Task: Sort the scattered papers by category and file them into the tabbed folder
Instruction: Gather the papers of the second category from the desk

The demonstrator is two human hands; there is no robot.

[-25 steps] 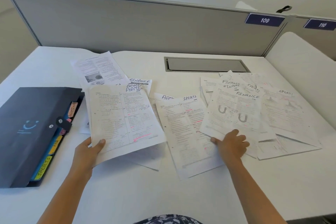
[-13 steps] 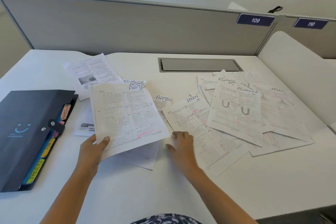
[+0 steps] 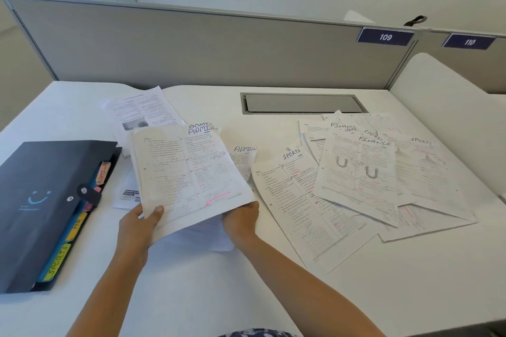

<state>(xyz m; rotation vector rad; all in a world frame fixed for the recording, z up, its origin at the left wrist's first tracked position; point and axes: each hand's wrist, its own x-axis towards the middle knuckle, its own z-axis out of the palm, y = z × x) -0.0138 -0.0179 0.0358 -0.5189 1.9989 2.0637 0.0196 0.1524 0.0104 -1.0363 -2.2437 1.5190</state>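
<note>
Thin white ADMIN sheets [image 3: 191, 172] held just above the smooth desk [image 3: 246, 295], beside the matte dark tabbed folder [image 3: 41, 200]. Left hand [image 3: 137, 227] pinches one corner, thumb on top. Right hand [image 3: 241, 220] is underneath, fingers hidden, grip unclear.

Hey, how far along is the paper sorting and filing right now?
Early. Nothing looks filed: the tabbed folder lies with its cover down. In hand: the left hand grips the ADMIN sheets, and the right hand is under their corner. Remaining: SPORTS sheet and FINANCE sheets spread over the desk.
</note>
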